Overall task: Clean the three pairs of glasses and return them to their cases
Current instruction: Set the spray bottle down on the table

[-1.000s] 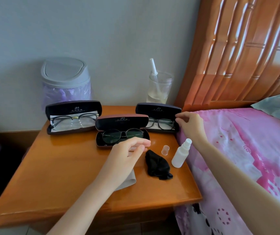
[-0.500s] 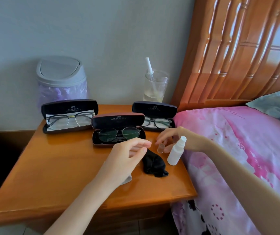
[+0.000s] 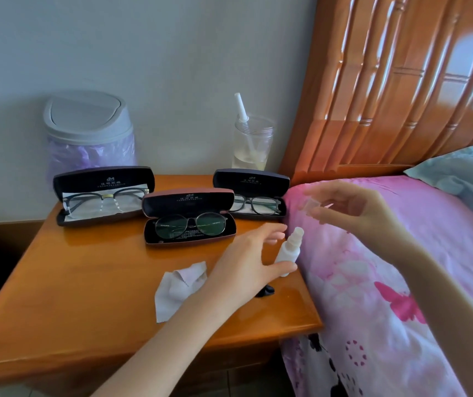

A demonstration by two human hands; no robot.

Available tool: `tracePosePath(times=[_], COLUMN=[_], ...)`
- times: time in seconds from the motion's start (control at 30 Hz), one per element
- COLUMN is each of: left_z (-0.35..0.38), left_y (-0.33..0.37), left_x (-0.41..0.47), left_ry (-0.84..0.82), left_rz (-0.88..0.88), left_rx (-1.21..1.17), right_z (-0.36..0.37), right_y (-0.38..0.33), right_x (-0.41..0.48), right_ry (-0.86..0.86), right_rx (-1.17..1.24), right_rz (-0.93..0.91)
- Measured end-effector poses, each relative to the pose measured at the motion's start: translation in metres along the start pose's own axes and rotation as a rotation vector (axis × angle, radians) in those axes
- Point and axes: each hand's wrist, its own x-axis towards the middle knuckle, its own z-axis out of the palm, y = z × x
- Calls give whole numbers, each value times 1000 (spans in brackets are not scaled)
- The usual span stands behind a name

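Three open cases stand on the wooden nightstand (image 3: 92,285), each with glasses inside: a black left case (image 3: 103,196), a reddish middle case (image 3: 189,219), a black right case (image 3: 253,197). My left hand (image 3: 246,267) curls around the white spray bottle (image 3: 288,250) near the table's right edge; thumb and fingers are beside it, the grip is not closed. My right hand (image 3: 352,207) hovers above, pinching the small clear cap (image 3: 309,206). A white cloth (image 3: 180,287) lies left of my left hand. A black cloth (image 3: 266,290) peeks out from under that hand.
A grey lidded bin (image 3: 86,130) and a clear cup with a straw (image 3: 251,144) stand at the back against the wall. A bed with a pink cover (image 3: 387,282) and wooden headboard (image 3: 401,81) borders the table's right side.
My right hand left the right case, picked the clear cap off the table and lifted it. My left hand moved right off the white cloth to the spray bottle.
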Motion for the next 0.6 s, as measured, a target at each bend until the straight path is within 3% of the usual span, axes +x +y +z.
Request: tracePosePath(times=[0.23, 0.6], left_z=[18, 6], left_y=[-3, -9], left_x=[16, 6], left_ry=[-18, -10], left_rz=[-32, 14], left_rx=[-63, -95], right_z=[9, 31], right_y=[4, 6], right_x=[-11, -15], right_ry=[-18, -70], right_rx=[-196, -277], right_rz=[4, -1])
